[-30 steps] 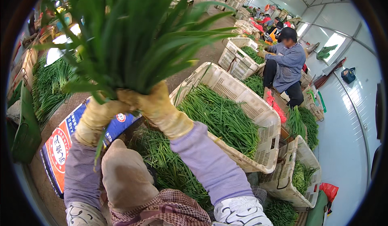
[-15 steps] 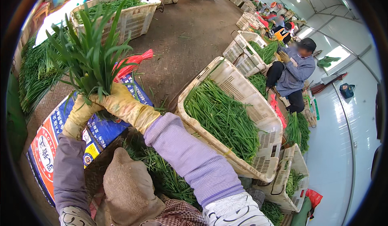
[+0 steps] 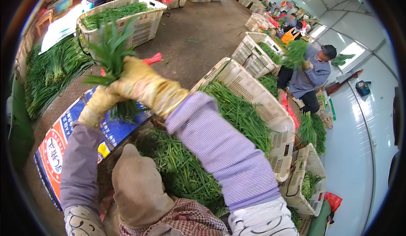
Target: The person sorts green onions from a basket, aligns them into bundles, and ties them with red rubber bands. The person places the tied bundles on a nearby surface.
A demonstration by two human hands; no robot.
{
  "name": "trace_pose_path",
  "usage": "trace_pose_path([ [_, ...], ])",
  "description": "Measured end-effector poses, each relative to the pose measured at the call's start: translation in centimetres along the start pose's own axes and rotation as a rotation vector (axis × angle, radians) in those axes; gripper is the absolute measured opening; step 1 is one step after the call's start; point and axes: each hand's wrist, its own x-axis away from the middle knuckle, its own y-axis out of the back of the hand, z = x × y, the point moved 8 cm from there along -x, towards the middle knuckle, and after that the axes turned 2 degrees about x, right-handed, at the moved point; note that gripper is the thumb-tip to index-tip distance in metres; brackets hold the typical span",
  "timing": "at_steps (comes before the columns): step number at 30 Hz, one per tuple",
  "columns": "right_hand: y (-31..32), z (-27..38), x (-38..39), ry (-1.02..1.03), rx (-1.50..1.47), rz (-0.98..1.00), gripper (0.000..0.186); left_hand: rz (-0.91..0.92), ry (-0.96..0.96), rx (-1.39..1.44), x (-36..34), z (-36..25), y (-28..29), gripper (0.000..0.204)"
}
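Both my hands wear yellowish, stained gloves and are closed round one upright bunch of long flat green leaves, like garlic chives (image 3: pixel 111 43). My right hand (image 3: pixel 137 81) wraps the bunch higher up, on its right side. Lower down on the left, my left hand (image 3: pixel 99 105) grips it, fingers partly hidden. The bunch's lower ends show beneath the gloves. Under them lies a printed sack (image 3: pixel 74 136) in blue, orange and white. A red plastic tie bundle (image 3: pixel 152 59) shows partly behind my right hand.
Loose greens (image 3: pixel 182 164) lie by my knees. A large white crate (image 3: pixel 281 151) of greens stands at my right, another crate (image 3: pixel 148 27) ahead. Piled chives (image 3: pixel 55 71) lie at left. To the right a co-worker (image 3: pixel 311 75) sits holding greens.
My right hand has moved up the bunch, and the spread leaves are drawn into a narrower bundle. Both hands have shifted slightly right. The co-worker has raised a bunch of greens.
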Motion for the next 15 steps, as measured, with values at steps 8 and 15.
trace_pose_path([
  [8,6.4,1.7,7.3,-0.137,-0.332,0.143,0.047,0.225,-0.154,0.691,1.5,-11.1,-7.5,0.034],
  [15,9.3,-0.8,13.2,-0.174,-0.116,0.086,0.049,0.19,-0.045,0.716,4.2,-13.0,-15.1,0.026],
])
